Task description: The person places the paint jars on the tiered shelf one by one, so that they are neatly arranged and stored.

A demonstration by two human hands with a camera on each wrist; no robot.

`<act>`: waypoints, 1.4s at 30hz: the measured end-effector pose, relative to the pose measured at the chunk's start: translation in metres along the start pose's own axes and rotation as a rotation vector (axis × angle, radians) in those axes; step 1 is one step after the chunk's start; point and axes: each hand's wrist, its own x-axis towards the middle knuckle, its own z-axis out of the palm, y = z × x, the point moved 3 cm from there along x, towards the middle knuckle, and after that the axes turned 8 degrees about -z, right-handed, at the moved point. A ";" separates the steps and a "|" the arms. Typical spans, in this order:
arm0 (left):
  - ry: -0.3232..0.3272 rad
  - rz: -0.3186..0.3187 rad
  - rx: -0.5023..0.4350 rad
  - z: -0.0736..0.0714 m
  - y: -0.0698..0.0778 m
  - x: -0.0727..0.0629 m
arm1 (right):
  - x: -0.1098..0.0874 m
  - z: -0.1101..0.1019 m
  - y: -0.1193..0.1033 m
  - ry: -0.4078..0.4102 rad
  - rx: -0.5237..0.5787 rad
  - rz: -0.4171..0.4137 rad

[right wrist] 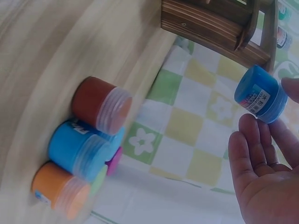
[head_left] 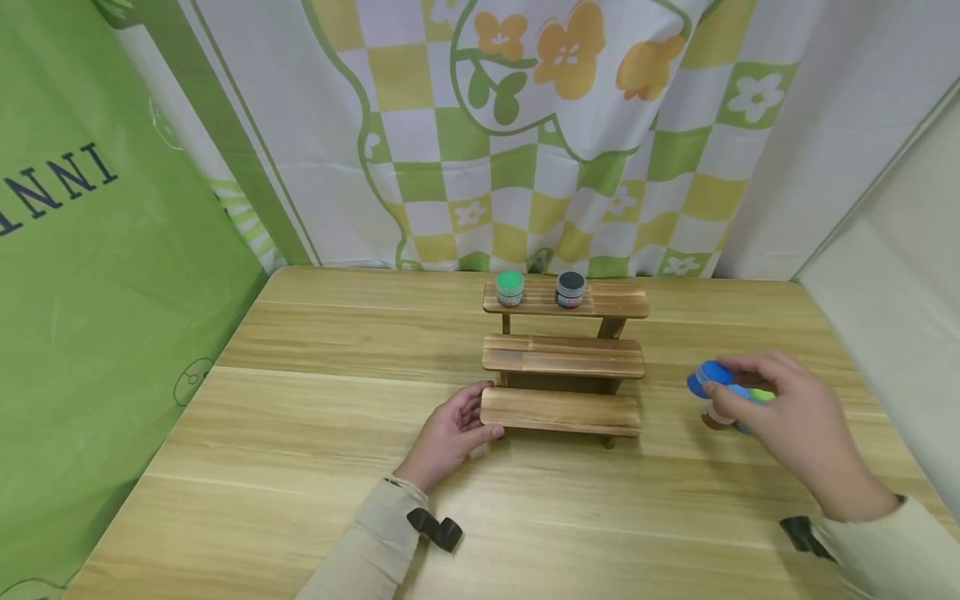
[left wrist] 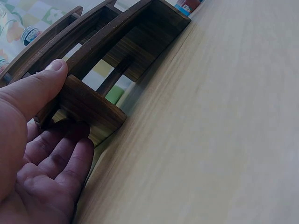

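Observation:
A three-step wooden display stand (head_left: 558,408) stands on the table. My left hand (head_left: 446,437) grips the left end of its lowest step; in the left wrist view the thumb lies against the wood and the fingers curl beneath. On the top step sit a green paint jar (head_left: 510,288) and a black paint jar (head_left: 571,289). To the right of the stand, my right hand (head_left: 802,425) pinches a blue paint jar (right wrist: 254,91) between thumb and fingers, tilted and off the table. Below it, partly hidden in the head view, are a brown jar (right wrist: 96,102), a light blue jar (right wrist: 72,144) and an orange jar (right wrist: 53,184).
Light green (right wrist: 99,179) and magenta (right wrist: 113,161) pieces show behind the clustered jars. A checked, flowered curtain (head_left: 517,167) hangs at the table's (head_left: 337,333) back edge. Green fabric (head_left: 97,292) borders the left side, and a pale wall (head_left: 900,250) the right.

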 end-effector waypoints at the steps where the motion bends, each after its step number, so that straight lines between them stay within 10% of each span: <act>1: 0.000 -0.001 -0.001 0.000 0.000 0.000 | 0.001 0.000 -0.001 0.005 0.003 -0.005; 42: -0.011 -0.007 -0.014 0.000 -0.003 0.002 | 0.065 -0.004 -0.046 0.078 0.052 -0.139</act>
